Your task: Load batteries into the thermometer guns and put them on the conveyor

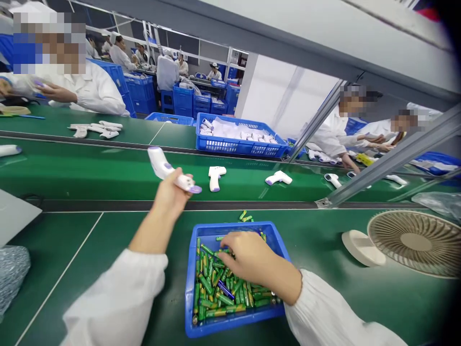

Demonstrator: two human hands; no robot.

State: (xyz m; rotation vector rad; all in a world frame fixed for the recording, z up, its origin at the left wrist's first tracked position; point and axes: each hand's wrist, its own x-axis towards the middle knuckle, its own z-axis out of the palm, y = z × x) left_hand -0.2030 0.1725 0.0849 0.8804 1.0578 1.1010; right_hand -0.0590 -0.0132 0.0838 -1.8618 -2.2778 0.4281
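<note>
My left hand [170, 194] is wrapped around a white and purple infrared thermometer [159, 162], held over the green conveyor belt and tilted, with its purple-edged end towards the right. My right hand [245, 252] is inside a blue bin [190, 288], over a heap of green and yellow batteries [212, 283]. Its thumb and forefinger are apart, curved down among the batteries; the other fingertips are hidden. One blue battery [225, 290] lies among the green ones. A few loose batteries [245, 217] lie just behind the bin.
More thermometers [216, 178] lie on the belt [108, 168]. Beyond it stands a blue basket [241, 144] holding white thermometers. A beige fan [414, 242] is at the right, bubble wrap [12, 278] at the left. A slanted metal post [382, 163] crosses the right side. Co-workers sit across the belt.
</note>
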